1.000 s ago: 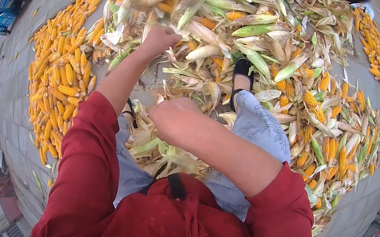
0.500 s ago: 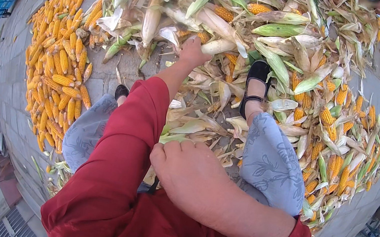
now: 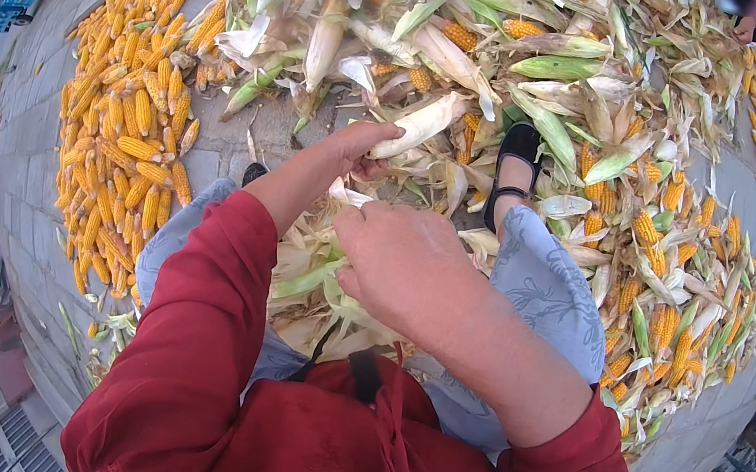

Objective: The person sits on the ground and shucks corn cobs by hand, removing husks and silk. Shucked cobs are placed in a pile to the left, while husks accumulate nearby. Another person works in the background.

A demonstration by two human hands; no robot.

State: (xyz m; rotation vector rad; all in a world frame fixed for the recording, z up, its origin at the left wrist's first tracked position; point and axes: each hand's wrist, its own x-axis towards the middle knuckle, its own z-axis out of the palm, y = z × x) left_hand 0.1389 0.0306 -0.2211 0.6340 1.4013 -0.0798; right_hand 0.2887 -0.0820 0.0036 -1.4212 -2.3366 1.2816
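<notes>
My left hand (image 3: 365, 148) is closed round an ear of corn (image 3: 420, 128) in its pale, dry husk. The ear's far end points up and to the right, above the loose husks. Just below and to the right is my right hand (image 3: 404, 259), back upward, with its fingers curled. A whitish bit of husk (image 3: 350, 195) shows at its knuckles, beside the left hand. What the right fingers grip, if anything, is hidden beneath the hand.
A heap of husked orange cobs (image 3: 117, 139) lies to the left. Unhusked ears (image 3: 559, 68) pile up ahead, and cobs mixed with husks (image 3: 663, 256) lie to the right. Loose husks cover the paving between my feet. Another person's hand (image 3: 744, 30) shows at the far right.
My left hand has come back toward me out of the pile, lifting a husk-covered ear. The right hand has moved forward and up, close to the left hand.
</notes>
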